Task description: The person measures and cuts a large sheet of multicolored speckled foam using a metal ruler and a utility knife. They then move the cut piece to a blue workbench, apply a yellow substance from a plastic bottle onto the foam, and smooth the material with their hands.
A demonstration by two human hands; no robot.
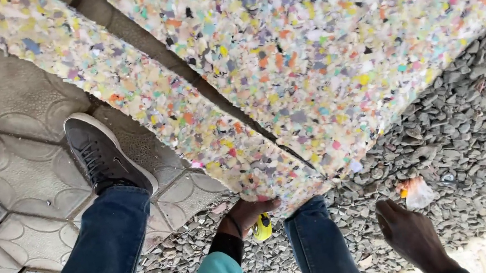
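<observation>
Grey gravel point(475, 123) and patterned paving slabs point(15, 181) form the ground under the work.

Left hand point(244, 213): its fingers point(263, 204) are curled shut around a small yellow tool point(262, 227), probably a utility knife, and press against the near corner of a multicoloured rebonded foam slab point(319, 49). A dark slit point(254, 125) runs up the slab directly away from these fingers, separating a narrow strip point(142, 93) on their left from the main body. The grip position suggests the hand is steadying the foam at the end of that slit.

Right hand point(410, 232): open, fingers loosely spread, holding nothing. It hangs just below and to the right of the slab corner, above the gravel. A crumpled scrap of litter point(417, 192) lies just beyond its fingertips.

Further out, a dark shoe point(103, 153) rests on the paving, with blue jeans point(107, 250) leading down.

Hidden: any blade on the tool, most of the slab beyond the frame, and whether the slit runs the whole length.
</observation>
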